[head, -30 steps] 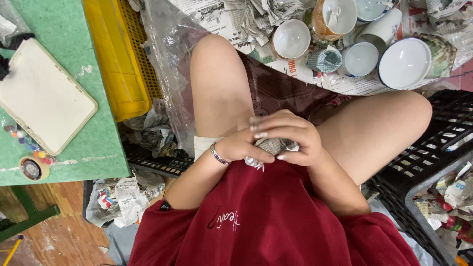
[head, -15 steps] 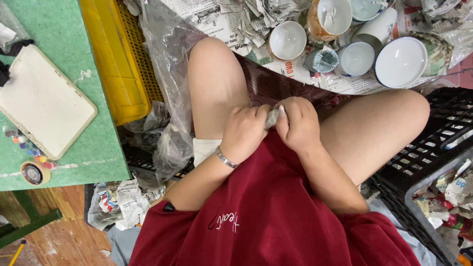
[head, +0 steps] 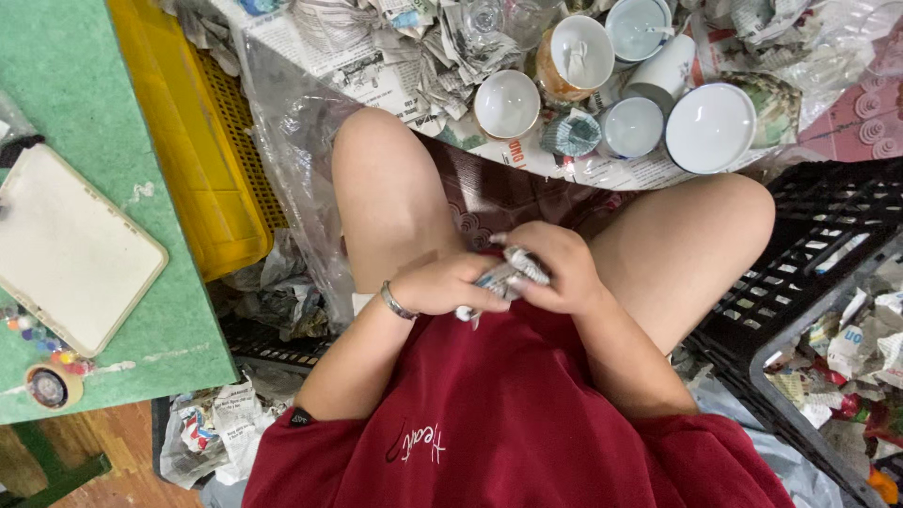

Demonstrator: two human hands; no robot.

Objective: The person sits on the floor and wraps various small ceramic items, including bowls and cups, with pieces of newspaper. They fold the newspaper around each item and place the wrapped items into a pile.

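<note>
Hands meet in the lap of a seated person in a dark red shirt, both closed on a small object wrapped in crumpled newspaper. Left hand, a silver bracelet at its wrist, cups the bundle from below, fingers curled shut around it. Right hand presses over the top, fingertips pinching a fold of the paper. What lies inside the wrapping cannot be told; only grey printed paper shows between the palms.

Beyond the knees, on the floor, spread sheets of newspaper carry a cluster of white cups and bowls: a small bowl, a cup with a brown outside, a patterned cup, and a wide white bowl towards the far right edge of the sheets. A yellow plastic crate stands just beside a green table, where a pale flat board lies near the table's front edge. A black plastic crate sits to the right, scrap paper heaped beside it.

Judging by the grip, the work in hand is the paper around the bundle, folded or peeled; the handling appears to call for one hand steadying the piece while the other works the loose edge.
</note>
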